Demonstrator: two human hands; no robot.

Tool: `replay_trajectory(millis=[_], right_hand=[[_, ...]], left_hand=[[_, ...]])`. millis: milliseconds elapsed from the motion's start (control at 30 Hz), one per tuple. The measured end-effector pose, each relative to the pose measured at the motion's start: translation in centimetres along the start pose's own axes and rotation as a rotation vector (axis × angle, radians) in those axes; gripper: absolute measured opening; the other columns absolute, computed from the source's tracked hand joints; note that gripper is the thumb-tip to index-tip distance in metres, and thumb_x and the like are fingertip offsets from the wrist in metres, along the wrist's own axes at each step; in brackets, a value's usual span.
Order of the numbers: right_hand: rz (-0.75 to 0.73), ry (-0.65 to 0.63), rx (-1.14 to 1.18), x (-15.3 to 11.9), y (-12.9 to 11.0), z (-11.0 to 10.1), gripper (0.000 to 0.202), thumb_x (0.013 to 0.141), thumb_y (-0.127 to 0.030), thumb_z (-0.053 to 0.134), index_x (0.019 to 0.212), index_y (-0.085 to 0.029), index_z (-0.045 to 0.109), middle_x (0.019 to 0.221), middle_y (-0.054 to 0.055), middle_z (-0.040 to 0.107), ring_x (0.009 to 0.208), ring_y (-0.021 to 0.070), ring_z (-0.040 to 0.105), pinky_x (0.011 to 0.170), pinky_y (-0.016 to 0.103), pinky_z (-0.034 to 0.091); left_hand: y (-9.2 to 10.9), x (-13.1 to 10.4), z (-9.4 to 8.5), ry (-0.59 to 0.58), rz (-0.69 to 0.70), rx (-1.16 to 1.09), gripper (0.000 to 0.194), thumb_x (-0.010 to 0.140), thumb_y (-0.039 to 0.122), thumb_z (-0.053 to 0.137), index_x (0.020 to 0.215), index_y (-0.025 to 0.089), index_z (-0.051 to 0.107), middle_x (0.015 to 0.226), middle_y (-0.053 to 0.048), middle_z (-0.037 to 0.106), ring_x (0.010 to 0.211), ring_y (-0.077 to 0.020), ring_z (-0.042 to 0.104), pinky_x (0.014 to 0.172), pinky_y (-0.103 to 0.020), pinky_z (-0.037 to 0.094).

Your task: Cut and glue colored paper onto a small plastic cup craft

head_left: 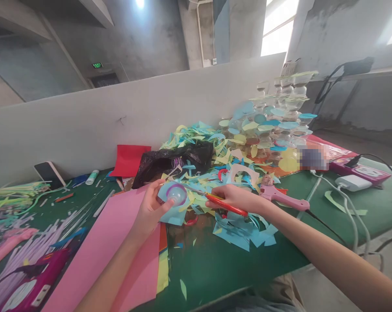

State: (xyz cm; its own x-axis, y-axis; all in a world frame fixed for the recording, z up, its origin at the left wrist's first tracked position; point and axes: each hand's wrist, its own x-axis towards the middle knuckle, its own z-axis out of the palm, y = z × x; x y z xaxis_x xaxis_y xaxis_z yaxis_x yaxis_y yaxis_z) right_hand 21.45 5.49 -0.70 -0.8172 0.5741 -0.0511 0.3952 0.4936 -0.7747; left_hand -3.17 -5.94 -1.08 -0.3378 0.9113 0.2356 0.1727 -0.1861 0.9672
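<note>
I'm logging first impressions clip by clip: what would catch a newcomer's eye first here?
Likely the stacks of clear plastic pieces and coloured paper at the back right, beside the heap of blue and green scraps near the partition. Next, the pink sheet beneath the left forearm. Centrally, the right hand holds orange-handled scissors near the clear piece and blue paper in the left hand.

One pair of red-and-orange-handled metal scissors (pixel 226 205); one clear round plastic cup with a purple rim (pixel 179 197); one light-blue paper piece (pixel 172 217) behind the cup. One pink plastic glue gun (pixel 288 200) at right, plus one similar pink shape (pixel 12 246), cut off at left. Two magenta power strips (pixel 366 170) (pixel 54 268), one white charger block (pixel 353 182), one dark phone (pixel 49 175), one crumpled black plastic bag (pixel 196 155), one red sheet (pixel 129 160). Too many to count: blue and yellow paper scraps (pixel 199 130), pale purple sticks (pixel 36 240), stacked clear plastic cups (pixel 293 104).
</note>
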Motion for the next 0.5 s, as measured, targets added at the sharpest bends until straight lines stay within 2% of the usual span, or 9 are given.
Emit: replay_trajectory(millis=[233,367,500], right_hand=[[-0.012,0.035,0.064,0.08,-0.03,0.3,0.049,0.079,-0.068,0.057,0.069,-0.02,0.054,0.063,-0.004,0.049,0.056,0.0111,0.038,0.052,0.027,0.026],[0.012,0.083,0.046,0.08,-0.12,0.32,0.051,0.079,-0.069,0.056,0.065,-0.021,0.045,0.061,-0.005,0.043,0.055,0.0106,0.035,0.052,0.027,0.025],[0.0,0.076,0.018,-0.19,-0.08,0.15,0.048,0.083,-0.068,0.052,0.073,-0.022,0.04,0.064,-0.005,0.045,0.056,0.0114,0.039,0.054,0.027,0.029]], left_hand=[[-0.11,0.26,0.58,0.121,-0.063,-0.217,0.063,0.065,0.033,0.082,0.12,0.03,0.051,0.109,-0.001,0.054,0.094,-0.0155,0.059,0.076,-0.026,0.053],[-0.01,0.54,0.7,0.202,-0.085,-0.303,0.061,0.064,0.029,0.083,0.117,0.028,0.053,0.102,0.001,0.053,0.089,-0.0132,0.059,0.076,-0.025,0.052],[-0.08,0.41,0.88,0.188,-0.09,-0.296,0.061,0.065,0.029,0.082,0.119,0.03,0.053,0.105,0.001,0.053,0.093,-0.0135,0.059,0.078,-0.025,0.052]])
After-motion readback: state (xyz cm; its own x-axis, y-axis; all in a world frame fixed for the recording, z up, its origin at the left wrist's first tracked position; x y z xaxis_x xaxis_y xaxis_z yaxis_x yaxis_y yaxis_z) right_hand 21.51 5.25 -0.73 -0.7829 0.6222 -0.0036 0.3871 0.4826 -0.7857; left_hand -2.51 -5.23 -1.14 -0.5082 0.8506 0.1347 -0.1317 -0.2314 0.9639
